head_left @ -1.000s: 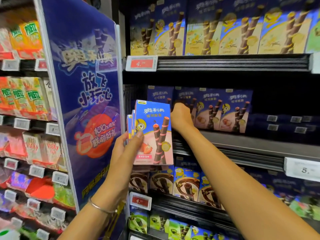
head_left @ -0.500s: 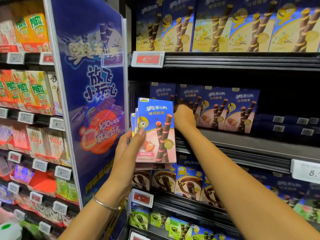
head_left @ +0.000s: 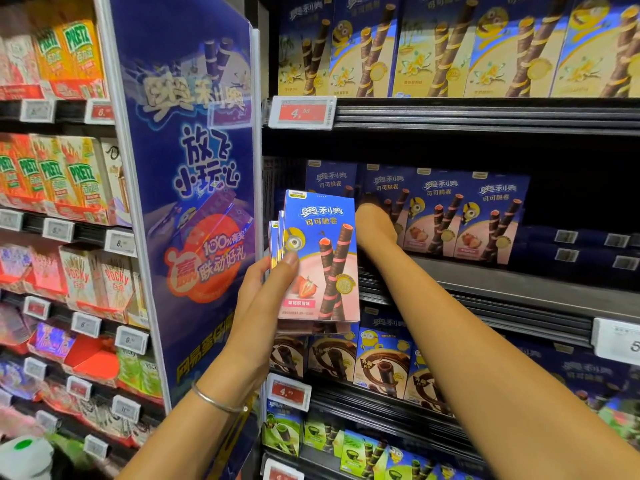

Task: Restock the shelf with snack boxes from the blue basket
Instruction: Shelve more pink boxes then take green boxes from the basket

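- The left hand (head_left: 263,299) grips a stack (head_left: 320,261) of snack boxes. Its thumb presses on the front box's face, and the other fingers are curled behind, out of sight.
- The stack stands upright with its print facing the camera: blue on top, pink below, with a strawberry and two wafer rolls. The edges of at least two more boxes fan out at its left side.
- The stack is held in the air in front of the left end of the middle shelf (head_left: 485,282), just beside the banner (head_left: 194,168), and does not rest on anything.
- The right hand (head_left: 374,226) reaches past the stack into that shelf, back of the hand towards the camera. It sits at the left of the row (head_left: 446,213) of matching boxes.
- Its fingers point into the dark behind the row's front. I cannot tell whether they hold a box or only touch one.
- The row stands upright, faces forward, set back from the shelf lip. To its right lie dark flat packs (head_left: 588,251).
- A thin bracelet (head_left: 218,401) circles the left wrist.
- Yellow boxes (head_left: 433,46) fill the shelf above, over a red price tag (head_left: 301,112).
- Brown boxes (head_left: 381,362) stand on the shelf below, and green boxes (head_left: 346,445) lower down.
- Left of the banner are Pretz boxes (head_left: 69,174) and Pocky boxes (head_left: 110,282).
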Motion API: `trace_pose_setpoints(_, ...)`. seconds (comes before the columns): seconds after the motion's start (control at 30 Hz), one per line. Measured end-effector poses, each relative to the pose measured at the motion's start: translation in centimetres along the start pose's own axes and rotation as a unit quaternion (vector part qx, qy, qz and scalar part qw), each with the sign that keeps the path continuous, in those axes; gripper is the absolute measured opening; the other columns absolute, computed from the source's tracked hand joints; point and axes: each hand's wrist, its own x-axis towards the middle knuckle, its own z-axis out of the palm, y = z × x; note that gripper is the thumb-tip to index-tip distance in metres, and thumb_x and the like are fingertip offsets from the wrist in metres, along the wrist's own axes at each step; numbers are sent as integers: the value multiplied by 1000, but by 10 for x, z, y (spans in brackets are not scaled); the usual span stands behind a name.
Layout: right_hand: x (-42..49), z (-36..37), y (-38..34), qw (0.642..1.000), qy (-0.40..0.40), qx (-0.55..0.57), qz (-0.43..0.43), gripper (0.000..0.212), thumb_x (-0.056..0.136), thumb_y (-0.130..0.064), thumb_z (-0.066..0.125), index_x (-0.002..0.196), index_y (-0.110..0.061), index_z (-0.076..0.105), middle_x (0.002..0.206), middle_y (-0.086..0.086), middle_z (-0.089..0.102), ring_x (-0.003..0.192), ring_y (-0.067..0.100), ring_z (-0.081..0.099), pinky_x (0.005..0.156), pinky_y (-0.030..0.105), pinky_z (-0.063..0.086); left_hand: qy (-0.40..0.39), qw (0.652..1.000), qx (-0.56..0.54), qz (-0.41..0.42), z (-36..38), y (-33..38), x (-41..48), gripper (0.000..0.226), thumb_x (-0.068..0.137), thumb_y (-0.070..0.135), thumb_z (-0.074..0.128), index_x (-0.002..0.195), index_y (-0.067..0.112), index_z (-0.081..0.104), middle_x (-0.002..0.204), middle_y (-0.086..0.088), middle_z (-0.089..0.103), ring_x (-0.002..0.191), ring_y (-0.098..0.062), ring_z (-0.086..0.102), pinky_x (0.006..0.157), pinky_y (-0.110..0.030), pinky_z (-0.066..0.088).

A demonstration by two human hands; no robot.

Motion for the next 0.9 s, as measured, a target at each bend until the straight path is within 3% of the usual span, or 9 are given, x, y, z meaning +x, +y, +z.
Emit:
trace_pose_setpoints(0.13,0,-3,1,1000,9,-14,2,39,97,-31,59,68,-16,37,94,9,52,78,27,49,73,36,39,2,1000,-8,-5,0,0,2,85,71,62,77,134,6,63,116,-15,77,95,-26,78,70,-29,60)
trace_pose_setpoints(0.27,-2,-3,4,999,21,-21,-26,39,94,-36,62,70,-16,40,108,14,64,91,32,58,74,37,43,-4,1000,-10,-9,0,-1,3,86,71,62,77,136,6,63,118,-15,77,97,-27,78,72,-30,60)
trace_pose_setpoints(0.4,-3,-3,10,999,27,-26,-25,30,94,-42,61,90,-12,55,115,15,67,93,33,59,74,35,43,-7,1000,-6,-9,0,0,4,90,68,62,77,136,6,62,116,-14,78,95,-26,78,70,-29,61)
trace_pose_setpoints(0.53,-3,-3,8,999,16,-46,-12,29,96,-35,58,104,-8,65,123,18,65,110,38,62,77,36,43,-14,1000,-2,-7,2,0,3,89,67,62,75,136,7,62,117,-13,78,98,-26,78,71,-29,61)
trace_pose_setpoints(0.67,-3,-2,8,999,11,-43,-21,24,98,-32,58,96,-8,59,121,19,65,109,38,62,76,36,42,-29,1000,-2,-1,4,1,3,88,69,61,74,137,7,63,119,-14,77,101,-27,77,74,-31,61)
trace_pose_setpoints(0.77,-5,-4,14,996,56,31,-58,38,97,-38,60,76,-8,50,97,11,67,88,30,63,66,30,43,-22,1000,-5,11,5,1,3,85,69,60,75,134,7,64,109,-7,80,92,-20,79,67,-26,60)
trace_pose_setpoints(0.83,-15,-8,14,980,111,148,-76,42,96,-47,59,81,-8,54,88,7,66,81,24,64,61,27,42,-10,1000,1,26,5,0,3,81,69,61,75,128,6,63,98,1,81,85,-14,79,63,-23,59)
trace_pose_setpoints(0.9,-30,-14,11,956,78,274,-71,49,96,-57,52,94,-9,58,84,6,66,73,19,62,60,28,43,1,999,8,45,5,-1,3,74,70,60,74,121,9,63,89,9,79,80,-8,77,62,-20,58)
